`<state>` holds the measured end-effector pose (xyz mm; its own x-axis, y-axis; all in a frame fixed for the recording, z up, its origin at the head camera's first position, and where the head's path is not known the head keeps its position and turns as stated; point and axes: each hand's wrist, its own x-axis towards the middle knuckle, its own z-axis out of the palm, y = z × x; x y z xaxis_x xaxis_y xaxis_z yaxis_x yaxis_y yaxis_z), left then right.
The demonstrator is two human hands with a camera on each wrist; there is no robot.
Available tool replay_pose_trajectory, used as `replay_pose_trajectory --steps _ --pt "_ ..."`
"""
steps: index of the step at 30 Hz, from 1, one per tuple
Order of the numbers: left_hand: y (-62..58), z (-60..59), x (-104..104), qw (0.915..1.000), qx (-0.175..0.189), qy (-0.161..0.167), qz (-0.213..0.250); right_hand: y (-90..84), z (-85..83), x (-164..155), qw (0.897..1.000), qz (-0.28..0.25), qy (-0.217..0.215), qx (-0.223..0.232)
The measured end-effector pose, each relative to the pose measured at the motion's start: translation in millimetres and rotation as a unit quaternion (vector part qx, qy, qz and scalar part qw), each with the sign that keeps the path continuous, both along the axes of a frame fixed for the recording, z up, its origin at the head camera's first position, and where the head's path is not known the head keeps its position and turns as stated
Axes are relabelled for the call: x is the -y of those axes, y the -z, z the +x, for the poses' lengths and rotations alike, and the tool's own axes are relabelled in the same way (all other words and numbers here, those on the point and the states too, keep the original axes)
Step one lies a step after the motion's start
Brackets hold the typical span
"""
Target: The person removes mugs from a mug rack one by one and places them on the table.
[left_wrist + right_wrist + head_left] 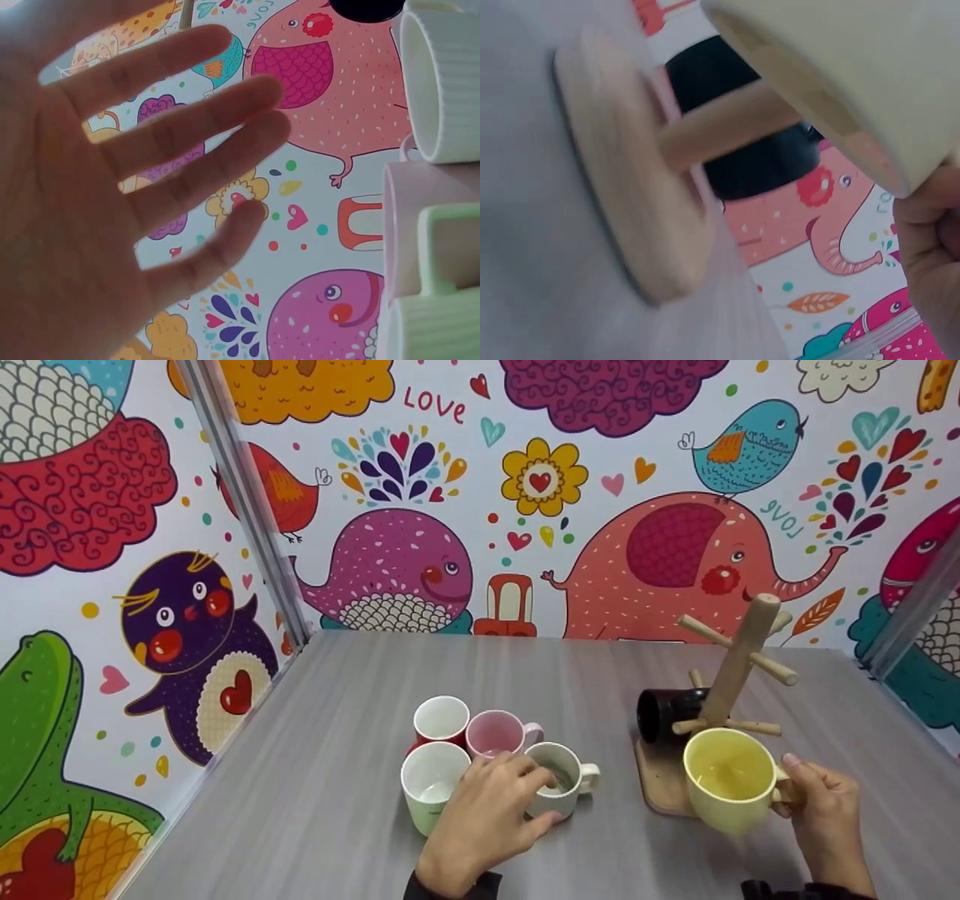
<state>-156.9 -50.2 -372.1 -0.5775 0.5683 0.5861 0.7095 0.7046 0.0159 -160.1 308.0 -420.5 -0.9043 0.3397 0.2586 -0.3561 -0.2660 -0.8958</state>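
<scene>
Here the right hand [821,802] pinches the yellow mug [729,780] by its handle, just beside the rack [731,675]; it looks rigid, breakable (likely ceramic); left hand [487,810], fingers spread, rests on the white mug [559,787]

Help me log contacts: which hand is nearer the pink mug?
Left. The left hand rests just in front of the pink mug; the right hand holds the yellow mug far aside.

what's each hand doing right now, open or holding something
Left hand: open, straight fingers resting on the rim of the white ribbed ceramic mug.
Right hand: grip closed on the handle of the pale yellow ceramic mug.
</scene>
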Motion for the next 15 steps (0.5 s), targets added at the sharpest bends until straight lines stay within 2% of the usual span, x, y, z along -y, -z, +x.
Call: replay_pose_trajectory --steps 6,9,15 --pt "0.4 1.0 -1.4 1.0 -0.001 -0.002 0.001 -8.9 6.8 1.1 0.998 -0.044 -0.01 0.031" --pt "0.9 1.0 -2.5 1.0 -0.007 -0.002 0.004 -10.9 6.8 2.6 0.997 -0.066 -0.02 0.033" --pt "-0.5 0.3 -3.1 0.9998 -0.019 -0.002 0.009 -13.8 2.5 7.0 0.997 -0.065 -0.028 0.037"
